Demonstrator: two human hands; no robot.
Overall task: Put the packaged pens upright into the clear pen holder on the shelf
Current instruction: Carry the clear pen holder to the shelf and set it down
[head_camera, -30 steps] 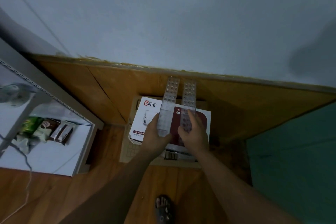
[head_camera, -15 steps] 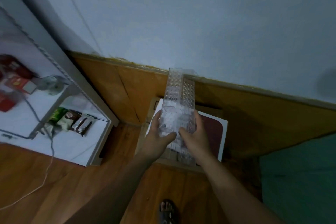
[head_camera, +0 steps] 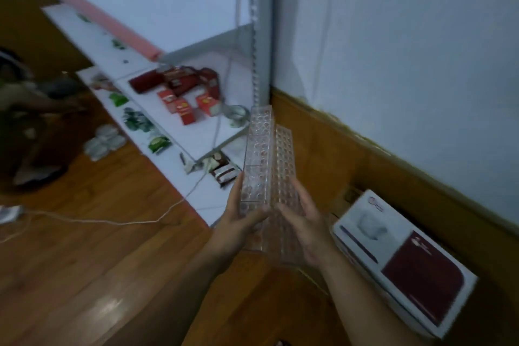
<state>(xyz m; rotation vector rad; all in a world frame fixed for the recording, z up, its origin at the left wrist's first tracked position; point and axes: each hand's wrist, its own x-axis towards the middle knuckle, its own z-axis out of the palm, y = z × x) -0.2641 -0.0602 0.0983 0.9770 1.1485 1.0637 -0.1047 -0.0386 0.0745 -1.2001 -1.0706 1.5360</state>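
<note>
Left grip (head_camera: pixel 241 223) and right grip (head_camera: pixel 306 230) both clamped on the clear pen holder (head_camera: pixel 257 154). Left thumb lies across its near end, and the right fingers wrap the right side. Holder is in the air, long axis pointing away from the person, far end tilted up toward the shelf. It looks like two perforated clear strips side by side; cannot tell if they are joined. Holes look empty, though blur makes this hard to confirm.

Progress, my read: early. Holder is not yet on the shelf and no pens are loaded. No packaged pens can be made out anywhere in view. Left to do: set holder down, fetch pens, stand them in the holes.

Under the hands is a wooden floor (head_camera: pixel 84 261) with a white cable (head_camera: pixel 112 222) running across it. To the right, near the right grip, a white and maroon box (head_camera: pixel 393 247) sits on cardboard. Beyond the holder's far end is the white shelf (head_camera: pixel 196 132), carrying red boxes (head_camera: pixel 182 105) and green packets (head_camera: pixel 134 118). Holder's tip is just beside the shelf's corner post, not touching as far as I can tell. Pale wall (head_camera: pixel 393 64) behind. Far left, a blurred crouching person (head_camera: pixel 25 109).
</note>
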